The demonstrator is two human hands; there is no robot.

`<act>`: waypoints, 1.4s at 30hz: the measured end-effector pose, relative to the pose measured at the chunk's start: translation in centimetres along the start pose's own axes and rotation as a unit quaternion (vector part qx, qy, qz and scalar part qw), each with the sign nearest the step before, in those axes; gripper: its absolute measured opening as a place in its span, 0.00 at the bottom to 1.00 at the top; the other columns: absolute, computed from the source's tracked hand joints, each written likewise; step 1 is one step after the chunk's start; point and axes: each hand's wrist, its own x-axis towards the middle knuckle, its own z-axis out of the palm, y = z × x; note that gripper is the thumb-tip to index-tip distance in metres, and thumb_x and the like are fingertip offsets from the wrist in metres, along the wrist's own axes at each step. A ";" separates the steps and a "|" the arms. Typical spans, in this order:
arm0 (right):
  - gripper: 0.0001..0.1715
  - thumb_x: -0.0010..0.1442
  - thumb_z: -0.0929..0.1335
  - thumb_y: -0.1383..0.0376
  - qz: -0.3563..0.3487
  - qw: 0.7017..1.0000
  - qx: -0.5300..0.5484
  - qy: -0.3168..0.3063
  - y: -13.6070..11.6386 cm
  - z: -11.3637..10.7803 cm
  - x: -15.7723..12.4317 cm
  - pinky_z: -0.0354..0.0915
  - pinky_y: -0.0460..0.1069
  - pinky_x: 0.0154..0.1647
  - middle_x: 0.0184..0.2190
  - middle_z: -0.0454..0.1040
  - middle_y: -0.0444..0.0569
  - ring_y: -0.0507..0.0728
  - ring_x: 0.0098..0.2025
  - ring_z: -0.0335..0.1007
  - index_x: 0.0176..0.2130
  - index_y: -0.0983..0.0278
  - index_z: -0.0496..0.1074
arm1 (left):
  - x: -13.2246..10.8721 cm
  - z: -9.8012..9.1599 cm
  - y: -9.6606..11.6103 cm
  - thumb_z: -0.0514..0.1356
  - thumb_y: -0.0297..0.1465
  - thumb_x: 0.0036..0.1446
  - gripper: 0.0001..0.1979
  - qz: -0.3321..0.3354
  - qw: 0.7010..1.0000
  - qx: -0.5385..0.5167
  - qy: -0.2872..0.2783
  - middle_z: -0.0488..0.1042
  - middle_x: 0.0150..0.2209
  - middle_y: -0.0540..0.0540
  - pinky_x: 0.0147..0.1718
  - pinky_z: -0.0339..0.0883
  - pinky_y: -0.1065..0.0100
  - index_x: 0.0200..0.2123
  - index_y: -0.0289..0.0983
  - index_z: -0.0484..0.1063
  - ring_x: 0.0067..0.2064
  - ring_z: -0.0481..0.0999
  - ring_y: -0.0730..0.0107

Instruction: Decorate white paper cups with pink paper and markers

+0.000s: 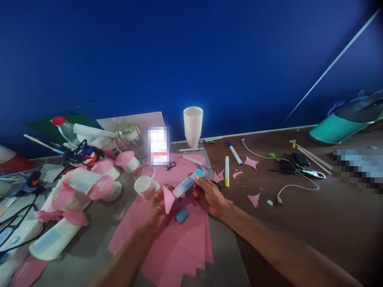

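Held in my right hand (pixel 211 195) is a glue stick (pixel 187 185) with a pale blue barrel, tilted so its lower end meets a small pink paper piece (pixel 168 200). My left hand (pixel 158 209) pinches that paper piece. A blue-green cap (pixel 182 215) lies just below the hands on pink paper sheets (pixel 167 247). Close to my left hand, a white paper cup (pixel 146 187) rests tilted, with a pink paper strip (pixel 143 172) curving behind it. Some fingers of both hands are hidden.
Stacked white cups (pixel 193 125) stand by the blue wall. Several pink-and-white cup pieces (pixel 86 187) crowd the left. Markers (pixel 227 171), paper scraps (pixel 254 200), a white cable (pixel 299 185) and keys (pixel 312 173) lie right. A teal container (pixel 335 126) sits far right.
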 end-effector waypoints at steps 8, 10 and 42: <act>0.27 0.49 0.79 0.46 0.014 1.000 -0.009 0.000 0.0 -0.3 0.4 0.60 0.47 0.28 0.12 0.63 0.37 0.50 0.19 0.57 0.23 0.60 0.67 | -0.2 0.2 -0.3 0.78 0.32 0.43 0.14 0.063 0.995 0.078 0.030 0.72 0.24 0.55 0.25 0.57 0.71 0.25 0.38 0.74 0.25 0.64 0.76; 0.28 0.49 0.79 0.46 0.019 1.000 -0.020 0.004 0.0 -0.4 0.5 0.59 0.46 0.26 0.11 0.61 0.36 0.49 0.19 0.57 0.22 0.60 0.67 | -0.2 0.0 -0.3 0.78 0.34 0.44 0.15 0.071 0.992 0.098 0.027 0.70 0.23 0.54 0.25 0.56 0.70 0.26 0.38 0.74 0.25 0.63 0.75; 0.32 0.48 0.78 0.41 -0.051 0.987 -0.115 0.096 1.0 -1.0 0.6 0.51 0.48 0.22 0.13 0.64 0.42 0.49 0.19 0.55 0.16 0.61 0.67 | -0.8 2.0 -0.4 0.74 0.45 0.48 0.22 0.074 0.991 0.111 0.029 0.66 0.18 0.53 0.21 0.56 0.70 0.18 0.38 0.70 0.20 0.61 0.74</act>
